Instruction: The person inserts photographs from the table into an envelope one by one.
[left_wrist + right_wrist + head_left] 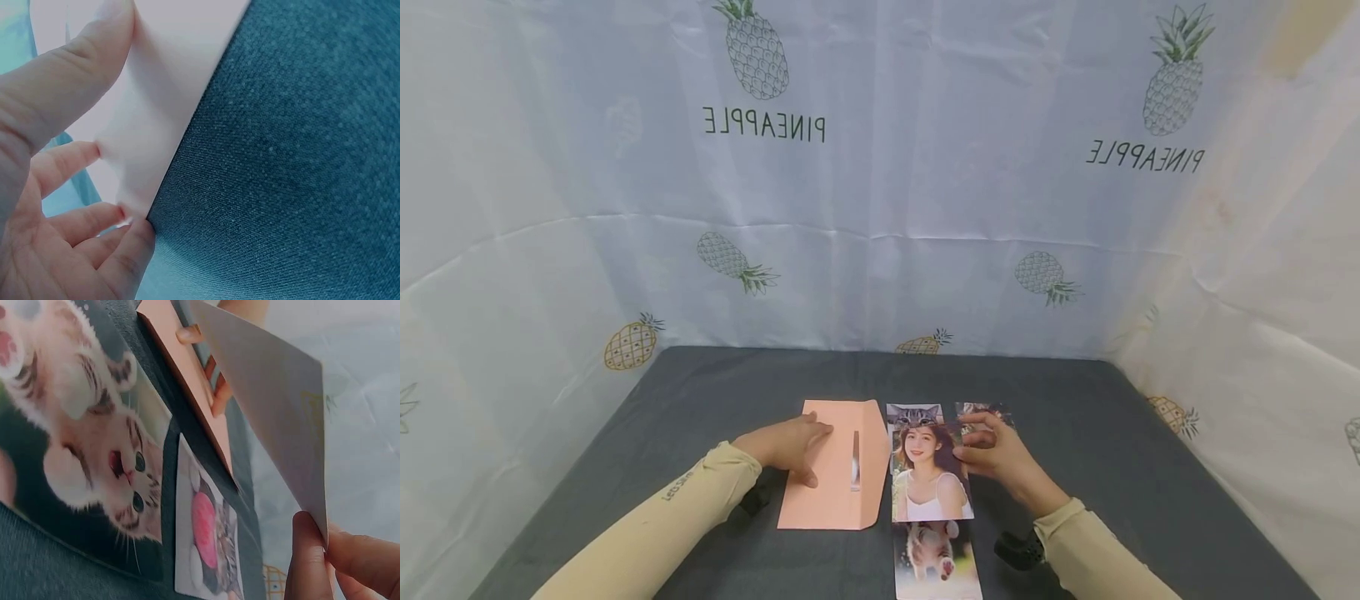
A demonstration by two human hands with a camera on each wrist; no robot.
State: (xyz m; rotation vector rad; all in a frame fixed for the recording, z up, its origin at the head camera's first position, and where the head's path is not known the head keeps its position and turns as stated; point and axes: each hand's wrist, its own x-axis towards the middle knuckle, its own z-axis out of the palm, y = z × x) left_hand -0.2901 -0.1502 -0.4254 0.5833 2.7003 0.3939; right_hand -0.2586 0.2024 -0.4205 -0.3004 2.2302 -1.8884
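Pinching the portrait photo [927,487] by one edge, the right hand [998,457] could bend it, while the left hand [788,446] rests uncurled on the envelope [837,467].

The left forearm [625,542] slants in from the bottom left in a pale cream fabric sleeve [715,479] with small dark lettering [677,485] near the cuff, and the bare left hand [788,446] is palm down, thumb [75,81] spread well away from some pretty loose, lightly bent fingers [65,165]. Right forearm [1108,567] comes up from the bottom right, sleeved the same way, with the bare right hand [1000,457] angled inward, its digits [309,540] meeting in a pinch.
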